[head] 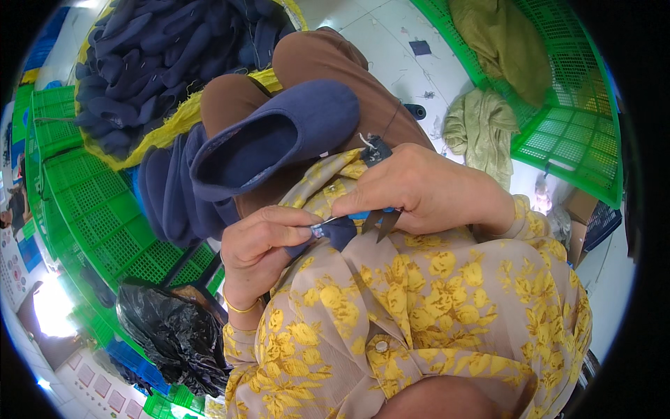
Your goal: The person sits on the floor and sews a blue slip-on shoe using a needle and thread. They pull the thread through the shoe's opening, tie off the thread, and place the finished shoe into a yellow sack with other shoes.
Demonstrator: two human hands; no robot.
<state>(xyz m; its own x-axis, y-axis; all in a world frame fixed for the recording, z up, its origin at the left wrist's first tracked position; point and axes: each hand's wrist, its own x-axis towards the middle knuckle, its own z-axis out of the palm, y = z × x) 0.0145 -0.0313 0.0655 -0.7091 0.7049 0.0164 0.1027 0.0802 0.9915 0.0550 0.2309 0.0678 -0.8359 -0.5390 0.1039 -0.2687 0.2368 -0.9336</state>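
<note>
My left hand (264, 243) pinches a small piece of navy fabric (340, 232) with a patterned edge, low in front of my body. Against that piece, my right hand (413, 183) holds a thin metal needle (330, 220) between thumb and finger. Small dark-bladed scissors (381, 224) with some blue on them are also held in the right hand, blades pointing down. A dark scrap with a white thread end (376, 151) shows beside the right knuckles. Across my lap lies a navy fabric slipper (327, 118), its opening facing up.
Several navy slippers (178, 194) stand stacked left of my knees. Behind them, a yellow-edged sack (123, 157) holds a heap of navy pieces. Green plastic crates (89, 204) stand left; another green crate (570, 125) with olive cloth stands right. A thread spool (416, 111) lies on the floor. A black plastic bag (162, 324) sits lower left.
</note>
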